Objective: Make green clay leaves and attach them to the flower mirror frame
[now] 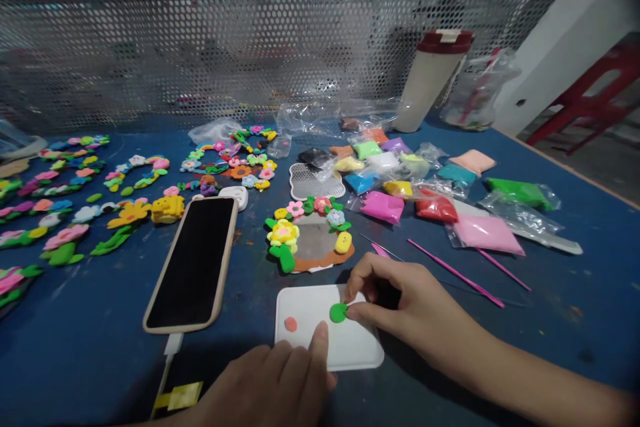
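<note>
A white rectangular board (305, 353) lies on the table in front of me. On it are a flat green clay disc (338, 313) and a small coral-pink clay dot (291, 324). My right hand (395, 293) pinches the right edge of the green disc between thumb and index finger. My left hand (283, 377) rests on the board's near-left part, holding nothing, its index finger stretched toward the disc without touching it. Just behind the board stands out a mirror frame (317, 263) decorated with clay flowers, green leaves and a yellow smiling piece.
A phone (195, 267) with a charging cable lies left. Clay-flower frames (137, 173) cover the far left. Bags of coloured clay (383, 207), pink tool sticks (455, 273) and a knife-like tool (545, 238) lie right. A tumbler (430, 83) stands by the perforated metal screen (250, 33).
</note>
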Available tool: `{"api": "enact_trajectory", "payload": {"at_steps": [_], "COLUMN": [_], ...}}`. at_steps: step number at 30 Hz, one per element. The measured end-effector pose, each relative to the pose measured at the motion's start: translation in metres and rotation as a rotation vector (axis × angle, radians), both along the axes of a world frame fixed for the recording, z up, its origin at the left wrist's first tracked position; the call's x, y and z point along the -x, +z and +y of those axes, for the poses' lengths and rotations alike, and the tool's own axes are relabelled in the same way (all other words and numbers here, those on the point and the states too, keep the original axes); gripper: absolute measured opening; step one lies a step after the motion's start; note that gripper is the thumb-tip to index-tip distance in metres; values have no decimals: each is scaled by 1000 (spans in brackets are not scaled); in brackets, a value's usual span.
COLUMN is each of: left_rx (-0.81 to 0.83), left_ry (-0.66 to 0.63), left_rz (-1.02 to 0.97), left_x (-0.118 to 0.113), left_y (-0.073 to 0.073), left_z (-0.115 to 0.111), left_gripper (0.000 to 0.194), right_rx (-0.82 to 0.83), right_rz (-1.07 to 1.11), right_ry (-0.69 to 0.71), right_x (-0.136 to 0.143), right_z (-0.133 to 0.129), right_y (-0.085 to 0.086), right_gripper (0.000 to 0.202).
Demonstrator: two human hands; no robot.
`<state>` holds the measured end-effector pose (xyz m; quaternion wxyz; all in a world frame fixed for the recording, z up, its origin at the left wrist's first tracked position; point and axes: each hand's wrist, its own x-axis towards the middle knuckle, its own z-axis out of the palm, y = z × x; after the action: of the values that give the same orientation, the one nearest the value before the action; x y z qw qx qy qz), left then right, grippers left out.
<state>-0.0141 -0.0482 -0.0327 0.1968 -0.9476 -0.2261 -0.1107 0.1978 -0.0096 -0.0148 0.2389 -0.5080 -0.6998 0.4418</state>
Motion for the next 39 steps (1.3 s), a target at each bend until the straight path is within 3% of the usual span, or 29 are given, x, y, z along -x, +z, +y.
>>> {"api": "enact_trajectory", "payload": {"at_steps": [4, 11, 13, 18, 24, 32, 39], "left_rx": [4, 9, 4, -11, 11, 29, 8], "left_ry": [7, 8, 0, 1, 20, 28, 4], "left_rz": [21, -15, -13, -18, -8, -14, -20], "left_x": [0, -2, -2, -2, -4, -4, -3], "left_y": [-1, -1, -2, -1, 7, 6, 6], "left_z": [0, 1, 1, 1, -1, -2, -1], "left_gripper": [32, 34, 34, 32, 34, 35, 34], "right_rx": [-142, -656, -617, -277, -116, -60, -246], "right_rz": [-32, -304, -259, -17, 49, 93, 36], "right_ry": [90, 315, 345, 304, 254, 282, 326], "right_x": [-8, -19, -17, -11, -7, -16, -14], "right_z": [2, 6, 9, 14, 14, 17, 14], "right_y": [-2, -13, -14, -9, -6, -6, -11], "right_gripper": [11, 26, 26, 17, 16, 18, 22]}}
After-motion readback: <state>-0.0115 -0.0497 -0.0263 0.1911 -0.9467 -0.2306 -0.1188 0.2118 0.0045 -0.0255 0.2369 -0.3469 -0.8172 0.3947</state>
